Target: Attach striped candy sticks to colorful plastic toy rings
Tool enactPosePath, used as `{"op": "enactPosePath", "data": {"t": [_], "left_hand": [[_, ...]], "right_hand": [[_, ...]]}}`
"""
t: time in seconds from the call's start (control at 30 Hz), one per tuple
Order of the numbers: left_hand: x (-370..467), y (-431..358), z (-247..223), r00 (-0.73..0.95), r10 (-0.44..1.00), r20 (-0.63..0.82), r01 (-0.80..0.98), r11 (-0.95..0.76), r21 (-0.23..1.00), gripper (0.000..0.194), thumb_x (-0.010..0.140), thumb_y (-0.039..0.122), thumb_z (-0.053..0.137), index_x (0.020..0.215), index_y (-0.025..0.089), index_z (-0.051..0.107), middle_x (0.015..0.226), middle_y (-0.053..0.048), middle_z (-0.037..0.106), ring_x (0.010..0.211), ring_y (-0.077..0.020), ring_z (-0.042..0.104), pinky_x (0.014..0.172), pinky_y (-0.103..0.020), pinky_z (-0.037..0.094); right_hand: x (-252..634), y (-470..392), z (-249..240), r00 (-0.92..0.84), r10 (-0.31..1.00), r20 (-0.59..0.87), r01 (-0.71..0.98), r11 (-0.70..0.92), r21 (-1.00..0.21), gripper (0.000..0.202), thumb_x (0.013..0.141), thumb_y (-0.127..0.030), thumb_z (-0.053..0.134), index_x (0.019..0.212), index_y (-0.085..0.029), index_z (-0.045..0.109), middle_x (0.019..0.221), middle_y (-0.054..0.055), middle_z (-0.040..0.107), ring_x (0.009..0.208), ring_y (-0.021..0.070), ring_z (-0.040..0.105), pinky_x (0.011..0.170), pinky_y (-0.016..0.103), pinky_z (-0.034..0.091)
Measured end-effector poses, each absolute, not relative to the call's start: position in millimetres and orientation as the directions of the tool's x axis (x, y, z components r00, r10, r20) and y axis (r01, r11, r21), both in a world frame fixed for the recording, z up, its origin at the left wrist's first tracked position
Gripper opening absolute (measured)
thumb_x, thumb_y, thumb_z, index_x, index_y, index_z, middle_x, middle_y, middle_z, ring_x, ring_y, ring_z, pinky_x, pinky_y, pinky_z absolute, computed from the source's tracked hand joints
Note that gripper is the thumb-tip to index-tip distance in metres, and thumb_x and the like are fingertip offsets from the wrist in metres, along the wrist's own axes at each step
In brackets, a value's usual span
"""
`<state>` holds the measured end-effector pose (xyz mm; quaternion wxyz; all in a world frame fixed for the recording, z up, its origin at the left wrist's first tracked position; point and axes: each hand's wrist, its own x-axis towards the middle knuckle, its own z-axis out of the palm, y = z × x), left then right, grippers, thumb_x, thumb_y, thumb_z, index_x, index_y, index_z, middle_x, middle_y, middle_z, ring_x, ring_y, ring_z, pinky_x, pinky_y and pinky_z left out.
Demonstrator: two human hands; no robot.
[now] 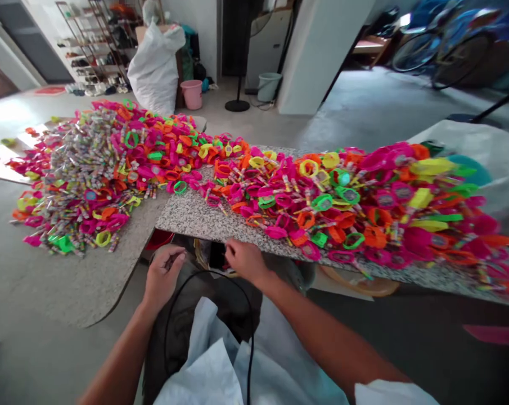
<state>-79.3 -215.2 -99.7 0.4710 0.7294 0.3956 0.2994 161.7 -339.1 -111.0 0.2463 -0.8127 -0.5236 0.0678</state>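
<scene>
My left hand point(163, 275) is just off the near edge of the stone tabletop point(187, 216), above my lap. Its fingers curl towards the thumb; whatever they hold, if anything, cannot be made out. My right hand point(246, 260) is closed beside the same edge, with its fingertips hidden from view. Across the tabletop spreads a heap of bright toy watches point(279, 197) in pink, orange, yellow and green, mixed with small candy-filled tubes. To the left lies a denser pile of the clear candy tubes point(89, 152).
Below the edge, between my hands, is a dark opening with a basket rim point(200, 256). A black cable point(165, 332) loops over my lap. Beyond the table stand a white sack point(155, 70), a pink bucket point(192, 94), a pale bucket point(269, 87) and a pillar point(317, 56).
</scene>
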Motion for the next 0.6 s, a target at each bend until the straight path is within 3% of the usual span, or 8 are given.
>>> {"op": "enactPosePath", "data": {"t": [0.2,0.33,0.47,0.6], "left_hand": [[-103.4,-213.8,-96.2,0.487,0.856,0.174,0.423,-0.405,0.81,0.026,0.098,0.041,0.063,0.109,0.022,0.076,0.1,-0.005,0.079,0.089,-0.021,0.074,0.085,-0.033,0.056],[-115.2,-211.1,-95.6,0.478,0.852,0.215,0.439,-0.443,0.782,0.022,0.098,0.038,0.064,0.108,0.023,0.077,0.1,-0.004,0.08,0.089,-0.0202,0.075,0.084,-0.031,0.056],[-128.2,-208.9,-101.7,0.403,0.903,0.151,0.434,-0.334,0.837,0.023,0.098,0.04,0.066,0.11,0.023,0.077,0.095,-0.003,0.08,0.084,-0.0189,0.075,0.079,-0.029,0.057],[-130.2,-208.1,-103.6,0.366,0.926,0.089,0.377,-0.236,0.896,0.024,0.097,0.04,0.067,0.11,0.022,0.077,0.092,-0.003,0.08,0.081,-0.0191,0.076,0.077,-0.028,0.059]], "right_hand": [[99.0,-282.7,-109.8,0.344,0.936,0.072,0.841,-0.273,-0.468,0.029,0.106,-0.029,0.044,0.104,-0.019,0.071,0.099,0.011,0.077,0.1,0.0247,0.071,0.088,0.03,0.046],[72.0,-264.1,-143.6,0.317,0.911,-0.264,0.751,-0.411,-0.517,0.026,0.104,-0.034,0.052,0.106,-0.021,0.074,0.105,0.009,0.079,0.102,0.0255,0.073,0.085,0.031,0.048],[93.5,-253.2,-219.6,0.439,0.758,-0.482,0.68,-0.631,-0.373,0.023,0.103,-0.026,0.059,0.1,-0.012,0.076,0.101,0.014,0.078,0.097,0.0237,0.074,0.083,0.031,0.052],[131.1,-240.7,-272.5,0.62,0.579,-0.53,0.567,-0.797,-0.207,0.038,0.105,-0.045,0.061,0.12,-0.012,0.071,0.12,0.014,0.073,0.111,0.0251,0.07,0.102,0.045,0.053]]}}
